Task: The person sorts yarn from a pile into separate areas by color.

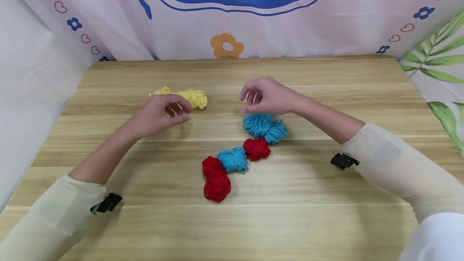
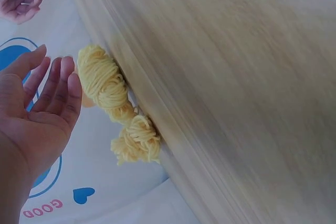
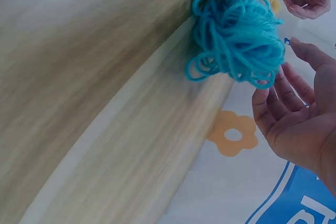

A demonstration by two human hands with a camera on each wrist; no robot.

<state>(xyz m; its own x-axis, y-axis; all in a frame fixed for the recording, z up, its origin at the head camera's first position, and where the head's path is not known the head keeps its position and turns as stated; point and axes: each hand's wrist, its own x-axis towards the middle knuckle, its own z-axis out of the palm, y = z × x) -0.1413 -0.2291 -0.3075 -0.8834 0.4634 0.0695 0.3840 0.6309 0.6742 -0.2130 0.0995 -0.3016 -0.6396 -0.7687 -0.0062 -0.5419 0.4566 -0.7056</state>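
My left hand [image 1: 159, 114] hovers beside a yellow yarn bundle [image 1: 193, 98] at the back left of the table, its fingers loosely bent around nothing. In the left wrist view the yellow bundle [image 2: 105, 82] shows a wound part and a looser clump [image 2: 139, 140]. My right hand [image 1: 270, 96] is above and behind a large blue yarn bundle [image 1: 264, 127], fingers relaxed and holding nothing. That blue bundle [image 3: 236, 38] has loose loops in the right wrist view. A red yarn ball [image 1: 256, 149] lies against it, followed by a smaller blue bundle [image 1: 233, 159] and a red bundle [image 1: 216, 178] with two lobes.
The wooden table [image 1: 308, 220] bears all the yarn. A white printed cloth [image 1: 181, 35] hangs behind its back edge, and a leaf-patterned cloth [image 1: 442, 63] is at the right. Black wrist mounts [image 1: 106, 203] stick out from both sleeves.
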